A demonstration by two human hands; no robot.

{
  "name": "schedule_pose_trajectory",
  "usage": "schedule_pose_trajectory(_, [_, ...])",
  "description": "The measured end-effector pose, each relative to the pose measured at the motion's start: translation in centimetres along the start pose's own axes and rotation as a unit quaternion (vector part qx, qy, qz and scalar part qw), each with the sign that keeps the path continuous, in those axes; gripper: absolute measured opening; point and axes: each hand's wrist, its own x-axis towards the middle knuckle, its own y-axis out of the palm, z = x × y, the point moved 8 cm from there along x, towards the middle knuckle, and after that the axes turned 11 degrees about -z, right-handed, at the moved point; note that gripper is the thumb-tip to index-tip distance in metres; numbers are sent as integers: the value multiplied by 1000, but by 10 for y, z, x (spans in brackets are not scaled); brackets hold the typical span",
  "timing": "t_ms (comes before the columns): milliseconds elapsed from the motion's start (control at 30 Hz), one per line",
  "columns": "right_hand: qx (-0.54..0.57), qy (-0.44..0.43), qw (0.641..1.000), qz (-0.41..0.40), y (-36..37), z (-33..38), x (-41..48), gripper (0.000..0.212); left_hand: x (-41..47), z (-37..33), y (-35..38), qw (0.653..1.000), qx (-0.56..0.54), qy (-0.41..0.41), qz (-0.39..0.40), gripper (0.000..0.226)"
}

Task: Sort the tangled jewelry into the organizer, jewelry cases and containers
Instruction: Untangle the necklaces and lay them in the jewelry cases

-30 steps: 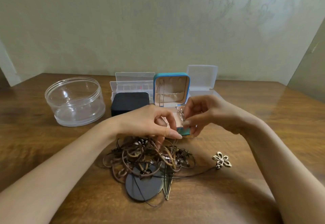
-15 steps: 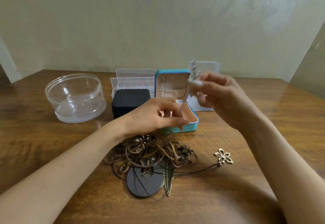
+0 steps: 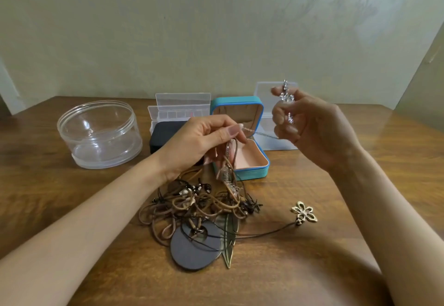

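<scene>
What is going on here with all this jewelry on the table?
A person is sorting a tangle of cords and pendants on a wooden table. The right hand holds up a silver pendant. Its thin chain runs to the left hand, which pinches it along with some brown cords lifted from the tangle. The teal case stands open just behind the pile.

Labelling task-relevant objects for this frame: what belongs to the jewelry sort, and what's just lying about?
Job: left hand gripping brown cord; right hand pinching silver pendant; tangled pile; teal case; organizer; black case; round container; clear box.
Lying about: wooden table; wall.
</scene>
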Motion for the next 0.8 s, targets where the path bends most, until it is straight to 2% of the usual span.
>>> schedule_pose_trajectory(100, [-62,26,998,17,3,-11,0,29,2,6,-1,1000,3,-12,-17,23])
schedule_pose_trajectory(167, [-101,34,993,49,9,-17,-1,23,2,8,-1,1000,8,-17,-9,24])
schedule_pose_trajectory(233, [-174,32,980,91,16,-23,-6,15,0,8,1,1000,-8,-28,9,26])
schedule_pose_trajectory(300, [-263,18,957,124,21,-26,-11,15,-3,6,4,999,-26,-35,25,26])
schedule_pose_trajectory(433, [-334,8,936,108,18,-23,-11,20,-4,7,7,998,-18,-33,48,28])
schedule_pose_trajectory(500, [-299,-2,948,104,16,-18,-9,14,-5,8,7,997,-26,-34,65,26])
schedule_pose_trajectory(633, [-114,-8,991,66,4,-6,-2,8,-6,9,11,994,-45,-46,93,19])
schedule_pose_trajectory(700, [-65,-6,997,48,-2,-3,2,11,-7,8,11,994,-31,-44,100,19])
schedule_pose_trajectory(800, [-41,-8,996,76,-1,-3,3,20,-8,7,12,993,-8,-37,109,23])
